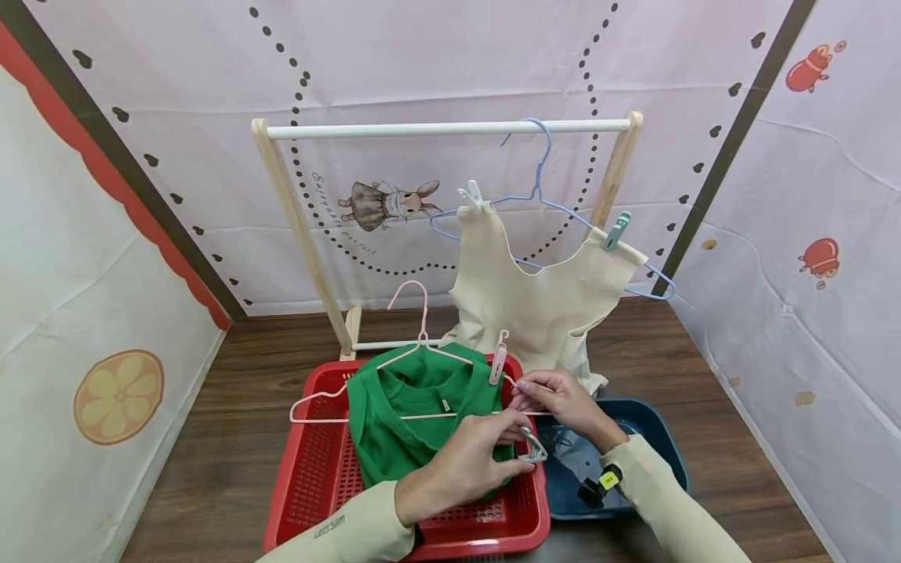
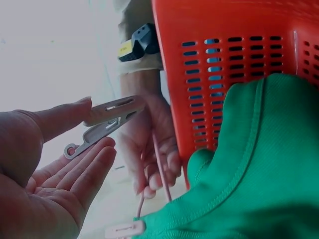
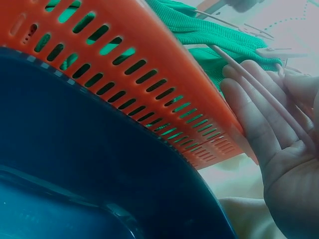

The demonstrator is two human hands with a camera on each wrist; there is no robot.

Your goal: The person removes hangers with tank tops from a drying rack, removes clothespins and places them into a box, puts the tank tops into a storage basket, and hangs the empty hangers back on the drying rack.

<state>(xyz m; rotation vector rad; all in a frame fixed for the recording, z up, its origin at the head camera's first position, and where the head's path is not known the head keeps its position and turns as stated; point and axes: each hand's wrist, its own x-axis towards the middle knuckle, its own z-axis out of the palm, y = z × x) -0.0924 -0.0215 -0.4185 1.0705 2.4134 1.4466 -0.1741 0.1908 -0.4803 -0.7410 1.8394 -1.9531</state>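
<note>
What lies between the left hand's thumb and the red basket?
In the left wrist view, the grey clothespin comes first, then the right hand.

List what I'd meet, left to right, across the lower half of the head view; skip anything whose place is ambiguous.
Orange-slice print → green garment → left hand → right hand → blue basin

Laundry nook — printed drapes [image 1: 436,70], 1 clothes rack [image 1: 394,130]
</note>
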